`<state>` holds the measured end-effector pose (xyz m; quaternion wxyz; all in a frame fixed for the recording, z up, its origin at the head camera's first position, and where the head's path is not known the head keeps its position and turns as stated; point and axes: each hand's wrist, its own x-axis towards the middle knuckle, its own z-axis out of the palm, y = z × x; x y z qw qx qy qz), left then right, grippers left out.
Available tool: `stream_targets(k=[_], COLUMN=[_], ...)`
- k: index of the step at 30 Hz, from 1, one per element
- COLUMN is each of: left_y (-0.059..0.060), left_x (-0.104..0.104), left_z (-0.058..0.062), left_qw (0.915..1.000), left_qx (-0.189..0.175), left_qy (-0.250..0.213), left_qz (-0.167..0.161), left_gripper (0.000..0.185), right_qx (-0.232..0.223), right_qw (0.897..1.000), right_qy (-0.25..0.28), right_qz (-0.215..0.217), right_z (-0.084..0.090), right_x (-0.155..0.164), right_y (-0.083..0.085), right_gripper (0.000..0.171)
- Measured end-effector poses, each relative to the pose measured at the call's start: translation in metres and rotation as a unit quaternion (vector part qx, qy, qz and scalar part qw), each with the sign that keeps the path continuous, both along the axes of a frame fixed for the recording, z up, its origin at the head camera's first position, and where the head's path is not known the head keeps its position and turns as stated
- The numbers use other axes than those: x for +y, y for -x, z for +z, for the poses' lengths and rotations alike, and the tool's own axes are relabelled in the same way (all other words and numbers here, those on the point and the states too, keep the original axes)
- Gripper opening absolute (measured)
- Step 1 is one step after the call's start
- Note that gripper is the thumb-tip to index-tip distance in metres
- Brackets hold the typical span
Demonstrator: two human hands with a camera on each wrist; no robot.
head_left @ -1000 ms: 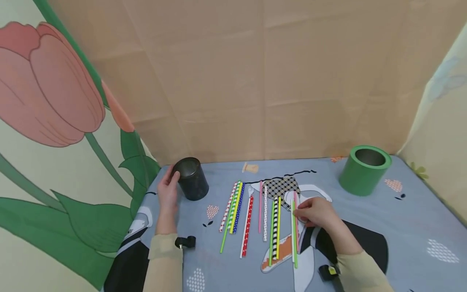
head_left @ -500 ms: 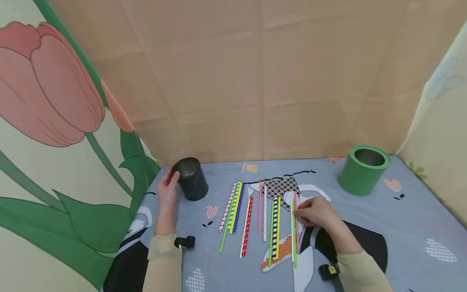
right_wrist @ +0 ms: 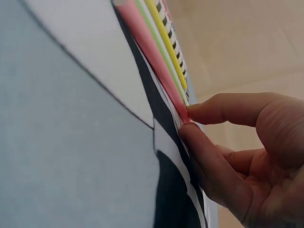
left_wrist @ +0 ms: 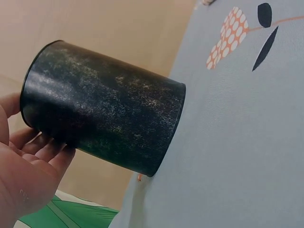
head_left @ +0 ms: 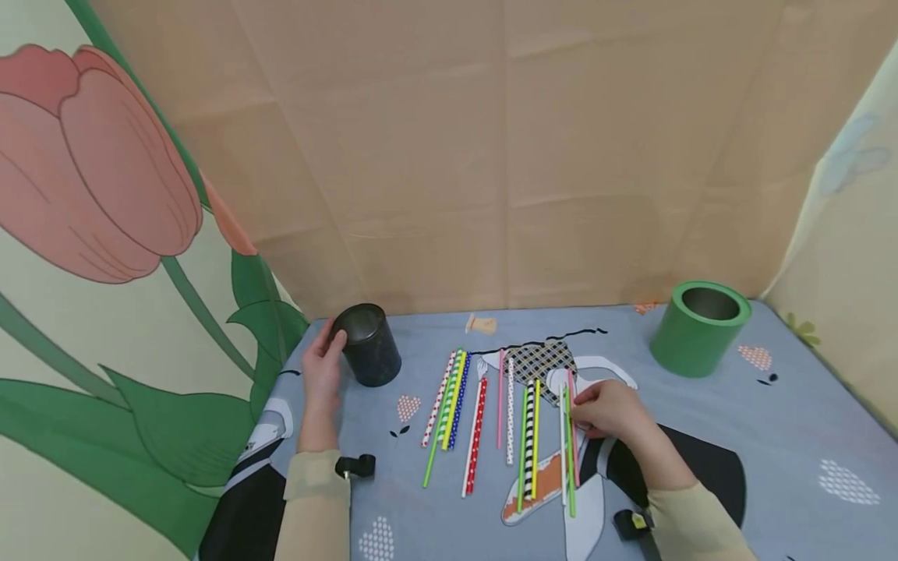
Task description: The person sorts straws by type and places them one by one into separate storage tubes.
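In the head view my left hand (head_left: 323, 380) holds a dark, mottled cylindrical pot (head_left: 375, 357) at its left side. The pot (left_wrist: 104, 107) stands on the table, with the thumb near its rim and the fingers against its wall in the left wrist view. My right hand (head_left: 612, 409) pinches a pink straw (right_wrist: 154, 59) between thumb and forefinger. This straw lies low along the cloth, beside a light green straw (head_left: 571, 499) and a white straw (head_left: 563, 436). Part of the pink straw is hidden by the fingers.
Left of these lie a black-striped straw (head_left: 529, 444), a yellow straw (head_left: 536, 460), a red dotted straw (head_left: 476, 436) and several more. A green cylindrical pot (head_left: 691, 339) stands at the back right. The patterned blue tablecloth (head_left: 786, 436) meets a brown wall covering (head_left: 421, 195).
The pink and light green straws have shifted slightly to the right with my right fingers, away from the white one. My left hand and the dark pot have stayed in place.
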<state>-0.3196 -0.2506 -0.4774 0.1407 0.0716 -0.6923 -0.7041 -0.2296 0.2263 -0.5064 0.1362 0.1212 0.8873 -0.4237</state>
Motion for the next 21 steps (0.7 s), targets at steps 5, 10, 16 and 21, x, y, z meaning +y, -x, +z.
stream_targets(k=[5,10,16,21], left_y=[0.003,0.0017,0.0002,0.0001], left_x=[-0.0004,-0.0004,0.0002,-0.0001], left_z=[-0.0041,-0.0037,-0.0025,-0.0028], left_qw=[1.0,1.0,1.0,1.0], left_qx=[0.001,0.001,-0.001,-0.005], left_qy=[0.0,-0.001,-0.002,0.0], left_qz=[-0.003,-0.005,-0.003,-0.001], left_gripper=[0.059,0.056,0.056,0.057], right_qx=[0.003,0.005,0.011,0.005], right_qw=[1.0,1.0,1.0,1.0], right_qy=[-0.009,-0.011,-0.024,-0.022], right_qz=[-0.001,0.004,0.004,-0.009], right_z=[0.0006,0.0012,0.0003,0.0003], right_x=[-0.0003,-0.0005,-0.0029,-0.0045], right_y=[-0.0012,-0.0035,-0.0047,-0.0042], right_gripper=[0.03,0.03,0.027,0.023])
